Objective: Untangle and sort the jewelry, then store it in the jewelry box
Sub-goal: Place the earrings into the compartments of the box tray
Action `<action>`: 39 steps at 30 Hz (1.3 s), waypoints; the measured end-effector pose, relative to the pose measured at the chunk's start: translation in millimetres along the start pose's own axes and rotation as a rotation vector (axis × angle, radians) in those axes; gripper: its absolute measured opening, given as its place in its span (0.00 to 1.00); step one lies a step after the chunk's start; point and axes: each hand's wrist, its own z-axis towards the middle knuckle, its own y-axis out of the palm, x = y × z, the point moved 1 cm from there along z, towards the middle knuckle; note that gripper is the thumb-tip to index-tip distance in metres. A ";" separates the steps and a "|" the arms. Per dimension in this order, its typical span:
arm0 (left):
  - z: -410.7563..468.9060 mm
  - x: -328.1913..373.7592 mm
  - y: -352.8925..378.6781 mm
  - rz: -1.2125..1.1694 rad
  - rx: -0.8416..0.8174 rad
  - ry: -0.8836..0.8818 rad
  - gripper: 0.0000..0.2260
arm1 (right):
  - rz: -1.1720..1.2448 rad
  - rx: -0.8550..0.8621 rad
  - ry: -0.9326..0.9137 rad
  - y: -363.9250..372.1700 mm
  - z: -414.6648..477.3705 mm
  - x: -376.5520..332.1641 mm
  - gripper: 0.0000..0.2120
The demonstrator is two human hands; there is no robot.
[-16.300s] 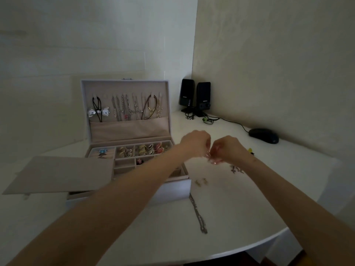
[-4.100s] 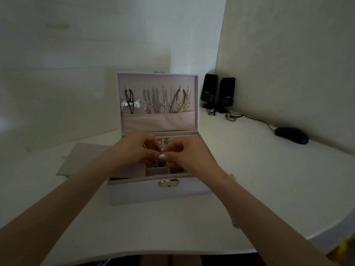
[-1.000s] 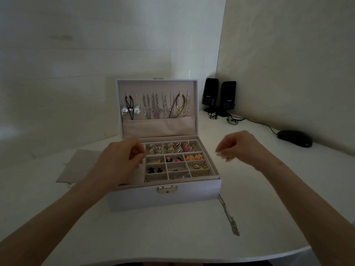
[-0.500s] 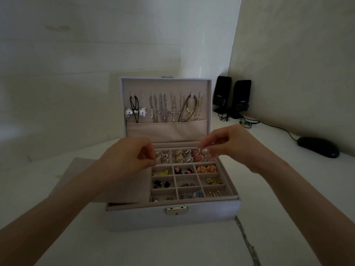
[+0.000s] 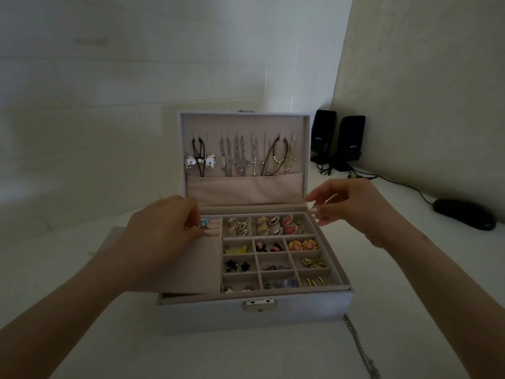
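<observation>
The grey jewelry box [image 5: 207, 315] stands open in the middle of the white table. Several necklaces [image 5: 240, 157] hang inside its upright lid [image 5: 246, 192]. Its tray compartments [image 5: 273, 255] hold rings and pairs of earrings. My left hand [image 5: 164, 236] hovers over the box's left side, fingers loosely curled by the ring rolls [image 5: 210, 228], with nothing seen in it. My right hand [image 5: 352, 206] is at the tray's right rear corner, fingertips close to the rim and holding nothing. A silver chain [image 5: 358, 348] lies on the table beside the box's front right corner.
A flat beige panel [image 5: 109, 242] lies on the table left of the box, partly under my left forearm. Two black speakers [image 5: 338, 140] with cables stand in the far corner. A black mouse [image 5: 464, 213] sits at the right. Walls close off the back and right.
My hands have spread apart: the right one moved from above the ring compartments to the tray's right rear corner, the left one sank over the box's left side. The view came closer.
</observation>
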 end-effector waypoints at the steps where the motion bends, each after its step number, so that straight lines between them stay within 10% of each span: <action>1: -0.9 -1.6 0.0 0.008 -0.002 0.006 0.05 | 0.005 0.000 0.006 -1.5 -0.2 1.2 0.10; 28: -19.7 -17.1 -10.4 0.168 -0.024 0.008 0.14 | 0.018 0.011 0.077 0.7 1.3 15.9 0.09; 39: -38.3 -42.3 -17.3 0.349 0.059 -0.178 0.27 | 0.523 -0.046 0.210 -0.5 -3.7 13.6 0.10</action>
